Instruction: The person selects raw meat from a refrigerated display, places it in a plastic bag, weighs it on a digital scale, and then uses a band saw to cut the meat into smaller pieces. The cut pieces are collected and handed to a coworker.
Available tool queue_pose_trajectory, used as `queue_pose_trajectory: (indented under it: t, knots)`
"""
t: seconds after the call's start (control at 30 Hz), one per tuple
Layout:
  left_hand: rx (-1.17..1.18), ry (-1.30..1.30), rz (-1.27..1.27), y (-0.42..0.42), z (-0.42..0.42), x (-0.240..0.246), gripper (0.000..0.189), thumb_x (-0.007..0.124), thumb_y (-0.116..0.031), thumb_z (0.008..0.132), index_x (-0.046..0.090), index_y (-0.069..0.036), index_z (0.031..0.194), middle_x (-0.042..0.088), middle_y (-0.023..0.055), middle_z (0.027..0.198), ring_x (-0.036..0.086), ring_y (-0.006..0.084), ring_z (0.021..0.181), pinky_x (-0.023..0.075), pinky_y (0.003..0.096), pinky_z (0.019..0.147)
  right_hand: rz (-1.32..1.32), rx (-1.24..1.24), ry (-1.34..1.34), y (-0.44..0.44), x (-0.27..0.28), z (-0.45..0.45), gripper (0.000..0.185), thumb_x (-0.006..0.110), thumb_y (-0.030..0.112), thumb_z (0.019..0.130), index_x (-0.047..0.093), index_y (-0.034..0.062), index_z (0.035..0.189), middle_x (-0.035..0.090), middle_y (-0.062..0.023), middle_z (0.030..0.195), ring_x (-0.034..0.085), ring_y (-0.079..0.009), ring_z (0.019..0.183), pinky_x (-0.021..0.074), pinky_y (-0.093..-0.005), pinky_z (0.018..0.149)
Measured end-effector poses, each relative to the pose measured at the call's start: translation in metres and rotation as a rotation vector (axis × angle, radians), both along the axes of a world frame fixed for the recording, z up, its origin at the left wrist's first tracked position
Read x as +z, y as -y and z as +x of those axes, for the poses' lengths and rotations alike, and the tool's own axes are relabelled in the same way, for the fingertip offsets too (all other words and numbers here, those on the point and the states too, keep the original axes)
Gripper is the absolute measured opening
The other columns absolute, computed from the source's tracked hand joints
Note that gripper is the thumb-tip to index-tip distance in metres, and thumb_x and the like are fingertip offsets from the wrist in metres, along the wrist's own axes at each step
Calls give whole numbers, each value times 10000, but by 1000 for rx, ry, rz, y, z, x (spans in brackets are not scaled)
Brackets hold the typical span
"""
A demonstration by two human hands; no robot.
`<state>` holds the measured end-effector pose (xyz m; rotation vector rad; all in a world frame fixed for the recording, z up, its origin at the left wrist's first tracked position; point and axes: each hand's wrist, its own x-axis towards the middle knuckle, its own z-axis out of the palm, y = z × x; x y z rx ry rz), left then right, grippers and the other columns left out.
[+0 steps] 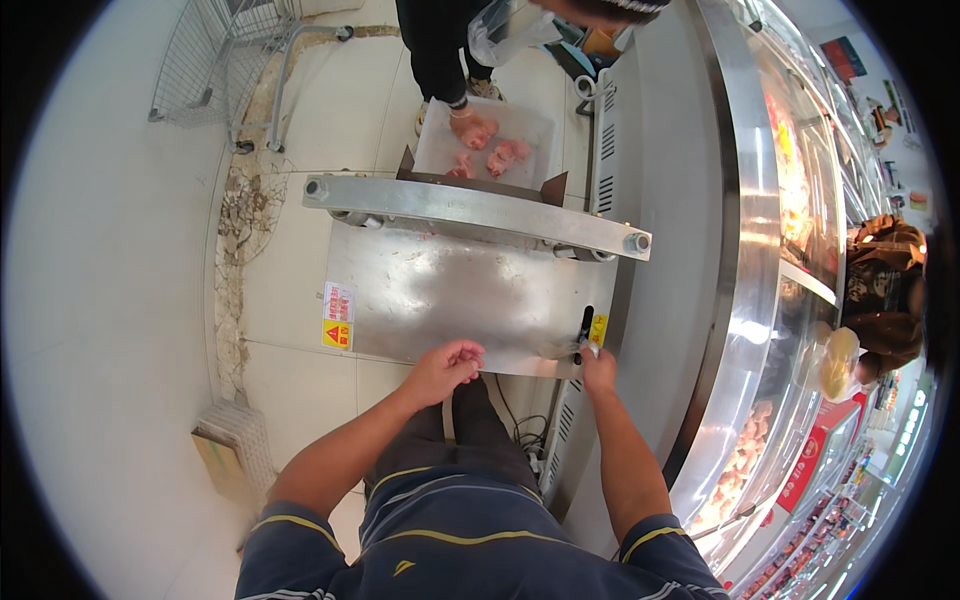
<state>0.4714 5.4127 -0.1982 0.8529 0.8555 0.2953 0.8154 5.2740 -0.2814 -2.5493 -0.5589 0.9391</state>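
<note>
A stainless steel machine with a flat metal top (450,300) stands before me, and a thick metal bar (465,206) crosses its far side. My right hand (598,367) is closed on a small knob at the slotted lever on the top's right edge. Over the near edge hovers my left hand (450,367), fingers loosely curled and holding nothing. Beyond the bar, a white plastic tub (544,124) holds several pieces of raw meat (508,156). Another person's hand (463,116) reaches into the tub and touches a piece of meat.
A wire shopping cart (225,67) stands at the far left on the tiled floor. Broken tiles run beside the left wall. To the right, a glass-fronted meat display case (750,300) curves along. Cables (529,435) lie below the machine near my legs.
</note>
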Motion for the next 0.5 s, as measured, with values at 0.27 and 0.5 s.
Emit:
queue_pose_trajectory:
  t: [0.27, 0.5]
  knots:
    - [-53, -111, 63, -7, 1, 6, 245, 580, -80, 976, 612, -1, 1206, 682, 72, 1014, 655, 128, 864, 563, 290, 779, -27, 24, -8, -2, 6, 0, 412, 693, 314, 886, 675, -82, 997, 704, -227, 932, 678, -333, 868, 503, -429, 790]
    - [-65, -114, -25, 27, 6, -4, 220, 574, -74, 993, 617, -5, 1198, 690, 73, 1032, 655, 124, 869, 557, 278, 790, -17, 34, 25, 2, -3, 1, 406, 696, 303, 881, 673, -85, 1001, 701, -235, 929, 677, -341, 860, 503, -428, 788]
